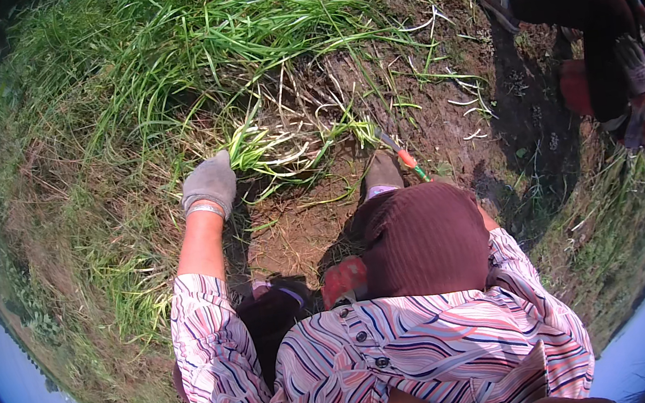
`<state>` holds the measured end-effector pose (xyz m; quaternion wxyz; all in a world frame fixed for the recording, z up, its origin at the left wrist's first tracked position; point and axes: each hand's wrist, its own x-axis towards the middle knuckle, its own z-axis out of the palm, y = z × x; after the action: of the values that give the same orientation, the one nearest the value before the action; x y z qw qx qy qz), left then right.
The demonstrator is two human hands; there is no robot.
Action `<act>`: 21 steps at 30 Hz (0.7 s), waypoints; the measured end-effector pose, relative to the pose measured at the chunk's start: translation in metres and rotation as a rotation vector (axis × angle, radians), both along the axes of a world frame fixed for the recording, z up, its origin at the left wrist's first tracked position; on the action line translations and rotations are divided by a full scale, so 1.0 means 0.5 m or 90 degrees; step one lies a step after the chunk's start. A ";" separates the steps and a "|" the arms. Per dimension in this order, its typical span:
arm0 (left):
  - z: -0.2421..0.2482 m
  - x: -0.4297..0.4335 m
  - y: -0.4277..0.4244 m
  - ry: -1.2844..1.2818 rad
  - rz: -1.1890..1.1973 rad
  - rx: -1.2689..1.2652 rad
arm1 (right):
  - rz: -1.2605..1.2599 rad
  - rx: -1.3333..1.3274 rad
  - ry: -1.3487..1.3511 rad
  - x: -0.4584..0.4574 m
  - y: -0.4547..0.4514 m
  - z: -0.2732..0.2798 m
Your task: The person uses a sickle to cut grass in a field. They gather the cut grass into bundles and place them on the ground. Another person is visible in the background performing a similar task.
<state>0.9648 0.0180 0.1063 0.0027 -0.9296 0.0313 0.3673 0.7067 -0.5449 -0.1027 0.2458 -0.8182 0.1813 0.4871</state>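
Note:
My left hand (208, 182), in a grey work glove, is closed at the end of a bunch of green grass-like leaves with pale bases (259, 149). The bunch fans out to the right over a patch of bared soil. A hand tool with a metal blade and an orange and green handle (406, 158) slants beside my shoe (382, 171). Its blade tip is near a small tuft of cut-looking leaves (363, 130). The handle runs back to my right hand (445, 179), mostly hidden behind my raised knee (424, 240); only a little of the glove shows.
Dense long green leaves (205, 34) stand ahead. Loose pale stalks (470, 102) lie on dark soil to the right. Another person's bent leg (570, 2) and gloved hand (633, 63) are at the far right. Dry grass (73, 190) covers the left side.

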 end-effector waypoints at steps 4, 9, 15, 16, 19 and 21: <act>0.133 -0.084 0.073 -0.028 -0.002 0.011 | -0.060 0.006 0.004 0.085 0.073 0.203; 0.287 -0.086 0.009 -0.198 -0.152 -0.020 | -0.092 -0.149 -0.100 0.094 0.071 0.302; 0.500 -0.089 -0.012 -0.378 -0.163 0.001 | -0.306 -0.057 -0.193 0.008 0.015 0.255; 0.523 -0.093 -0.009 -0.398 -0.137 0.013 | -0.306 -0.076 -0.191 -0.011 -0.006 0.235; 0.590 -0.105 0.014 -0.508 -0.048 0.056 | -0.246 -0.155 -0.111 0.053 0.082 0.285; 0.640 -0.096 0.068 -0.658 0.033 0.036 | -0.322 -0.073 -0.103 0.059 0.097 0.236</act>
<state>0.9167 0.0523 0.4265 0.0342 -0.9897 -0.0069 -0.1390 0.7360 -0.4965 0.0155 0.3264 -0.7957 0.3870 0.3324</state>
